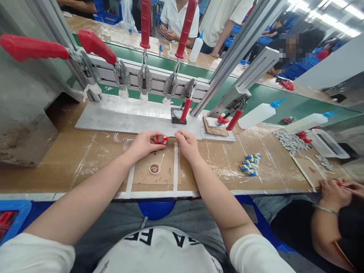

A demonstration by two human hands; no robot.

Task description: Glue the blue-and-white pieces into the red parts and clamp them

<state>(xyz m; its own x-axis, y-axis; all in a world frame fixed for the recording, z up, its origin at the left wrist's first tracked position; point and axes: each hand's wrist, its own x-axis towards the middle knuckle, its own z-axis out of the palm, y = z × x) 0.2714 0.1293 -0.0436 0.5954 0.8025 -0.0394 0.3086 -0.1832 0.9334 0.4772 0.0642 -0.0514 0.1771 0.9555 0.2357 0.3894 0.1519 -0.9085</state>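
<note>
Head cam: my left fingers (155, 135) are gripping a red piece (163, 140), right fingers (179, 135) pinching a stick (170, 137), both past the cup (150, 169).

head view | from above near edge of workbench (212, 172) | faces forward, down | close

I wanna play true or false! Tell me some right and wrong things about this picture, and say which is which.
1. The left hand holds a small red piece. True.
2. The right hand is flat and empty. False: the right hand pinches a thin stick.
3. A small cup stands nearer the person's body than either hand. True.
4. The blue-and-yellow pieces lie left of both hands. False: the blue-and-yellow pieces lie to their right.
5. The clamp handles are red. True.
</note>
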